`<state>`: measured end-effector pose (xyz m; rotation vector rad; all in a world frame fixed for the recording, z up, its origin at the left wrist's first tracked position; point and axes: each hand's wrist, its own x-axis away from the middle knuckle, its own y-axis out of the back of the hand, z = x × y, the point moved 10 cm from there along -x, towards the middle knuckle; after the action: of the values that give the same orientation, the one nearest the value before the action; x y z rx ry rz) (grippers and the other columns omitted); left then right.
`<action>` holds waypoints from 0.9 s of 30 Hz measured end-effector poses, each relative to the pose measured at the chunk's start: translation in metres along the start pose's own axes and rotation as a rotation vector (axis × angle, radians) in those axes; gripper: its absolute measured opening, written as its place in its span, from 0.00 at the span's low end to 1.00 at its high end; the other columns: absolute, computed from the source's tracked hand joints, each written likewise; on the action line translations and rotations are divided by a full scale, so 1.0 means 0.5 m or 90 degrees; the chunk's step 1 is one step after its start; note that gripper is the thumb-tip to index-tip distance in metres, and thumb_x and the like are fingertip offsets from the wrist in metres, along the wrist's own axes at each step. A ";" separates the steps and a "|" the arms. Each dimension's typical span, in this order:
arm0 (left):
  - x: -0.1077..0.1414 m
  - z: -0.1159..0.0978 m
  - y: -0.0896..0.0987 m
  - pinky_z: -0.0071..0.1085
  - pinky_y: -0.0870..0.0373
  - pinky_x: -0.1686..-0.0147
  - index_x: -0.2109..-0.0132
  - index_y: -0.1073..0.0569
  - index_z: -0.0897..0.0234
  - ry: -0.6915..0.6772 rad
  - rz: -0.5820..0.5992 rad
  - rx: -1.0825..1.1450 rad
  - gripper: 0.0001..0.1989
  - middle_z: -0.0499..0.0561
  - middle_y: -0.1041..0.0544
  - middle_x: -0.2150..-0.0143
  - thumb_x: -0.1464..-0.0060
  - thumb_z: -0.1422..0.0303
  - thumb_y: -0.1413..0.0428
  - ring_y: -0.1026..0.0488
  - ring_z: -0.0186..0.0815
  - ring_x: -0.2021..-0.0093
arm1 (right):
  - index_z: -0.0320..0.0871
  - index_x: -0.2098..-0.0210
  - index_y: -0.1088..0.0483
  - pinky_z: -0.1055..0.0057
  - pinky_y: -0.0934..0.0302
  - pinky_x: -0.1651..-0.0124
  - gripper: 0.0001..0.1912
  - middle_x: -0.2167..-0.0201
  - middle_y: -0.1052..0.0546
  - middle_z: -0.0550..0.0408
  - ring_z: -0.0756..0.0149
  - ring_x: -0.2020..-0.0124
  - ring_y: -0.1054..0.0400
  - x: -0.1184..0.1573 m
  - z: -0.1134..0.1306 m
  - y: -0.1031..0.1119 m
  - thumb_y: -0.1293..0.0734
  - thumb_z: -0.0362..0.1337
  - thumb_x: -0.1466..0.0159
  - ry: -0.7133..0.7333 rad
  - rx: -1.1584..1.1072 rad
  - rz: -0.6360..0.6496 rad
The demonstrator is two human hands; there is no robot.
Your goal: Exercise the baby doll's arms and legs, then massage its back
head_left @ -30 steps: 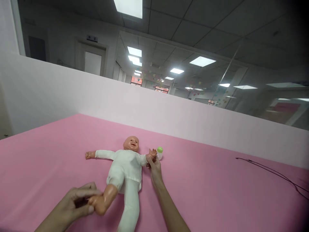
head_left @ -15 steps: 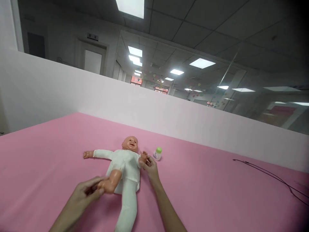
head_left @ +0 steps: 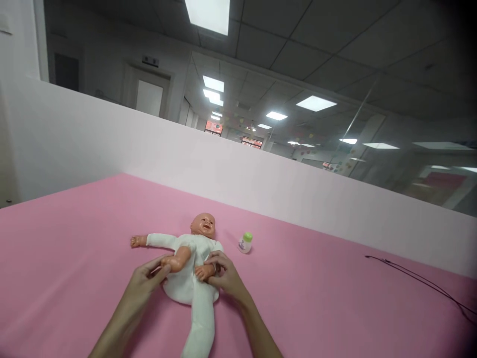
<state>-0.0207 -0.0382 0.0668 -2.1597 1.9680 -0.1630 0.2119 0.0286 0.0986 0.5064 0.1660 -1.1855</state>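
Observation:
A baby doll (head_left: 203, 243) with a white cloth body lies on its back, head toward the wall. My left hand (head_left: 147, 278) is closed around the foot of the doll's bent leg (head_left: 181, 259), which is raised over its belly. My right hand (head_left: 227, 276) grips the doll's arm at the wrist, and the small doll hand (head_left: 204, 272) rests over the lower belly. The other cloth leg (head_left: 201, 323) stretches toward me. Out to the left, the doll's other arm (head_left: 160, 240) lies flat.
Right of the doll's head stands a small bottle with a green cap (head_left: 246, 242). A thin black cable (head_left: 413, 276) lies at the right of the pink surface (head_left: 309, 293). Behind runs a low white wall (head_left: 223, 169) with glass above it.
My right hand has brought the doll's arm from beside its shoulder down across the belly. My left hand has lifted the bent leg up toward the chest.

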 end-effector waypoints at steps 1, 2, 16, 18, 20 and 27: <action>-0.003 0.003 -0.009 0.36 0.26 0.58 0.45 0.19 0.66 -0.002 -0.001 0.011 0.34 0.61 0.18 0.49 0.53 0.46 0.33 0.23 0.49 0.55 | 0.48 0.62 0.19 0.64 0.36 0.53 0.17 0.55 0.24 0.52 0.58 0.56 0.30 0.001 -0.001 -0.005 0.23 0.31 0.52 -0.009 0.030 0.014; -0.001 0.004 -0.011 0.37 0.25 0.58 0.46 0.18 0.66 -0.004 -0.002 0.014 0.34 0.61 0.18 0.50 0.53 0.46 0.33 0.23 0.49 0.55 | 0.48 0.61 0.19 0.64 0.36 0.53 0.17 0.55 0.24 0.52 0.57 0.54 0.30 0.001 -0.003 -0.003 0.23 0.31 0.52 -0.017 0.034 0.008; 0.129 -0.017 0.039 0.30 0.29 0.64 0.59 0.14 0.56 -0.055 0.245 -0.206 0.18 0.52 0.22 0.66 0.52 0.50 0.33 0.27 0.41 0.65 | 0.44 0.60 0.22 0.68 0.38 0.63 0.22 0.63 0.22 0.54 0.64 0.65 0.32 0.005 -0.061 0.095 0.19 0.47 0.50 -0.120 -0.197 -0.288; 0.093 -0.027 0.039 0.32 0.27 0.59 0.53 0.15 0.56 -0.055 0.135 -0.157 0.20 0.53 0.19 0.61 0.49 0.51 0.34 0.24 0.45 0.59 | 0.46 0.61 0.22 0.65 0.35 0.54 0.21 0.58 0.21 0.53 0.58 0.56 0.29 -0.002 -0.046 0.075 0.18 0.42 0.53 -0.092 -0.226 -0.211; 0.059 -0.029 0.025 0.34 0.27 0.53 0.49 0.17 0.57 -0.041 0.065 -0.125 0.23 0.54 0.17 0.54 0.48 0.51 0.34 0.23 0.48 0.53 | 0.47 0.62 0.22 0.62 0.36 0.49 0.19 0.57 0.22 0.53 0.56 0.51 0.29 -0.005 -0.030 0.048 0.18 0.37 0.53 -0.072 -0.199 -0.108; 0.011 -0.012 -0.035 0.32 0.27 0.68 0.47 0.18 0.68 -0.024 0.060 -0.062 0.32 0.54 0.20 0.71 0.53 0.50 0.31 0.26 0.40 0.71 | 0.47 0.63 0.21 0.63 0.36 0.52 0.18 0.60 0.22 0.54 0.58 0.56 0.30 0.000 -0.027 0.028 0.20 0.33 0.54 -0.051 -0.072 -0.039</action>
<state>-0.0045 -0.0425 0.0766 -2.1059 2.0916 -0.0118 0.2266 0.0390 0.0907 0.3560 0.1791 -1.2460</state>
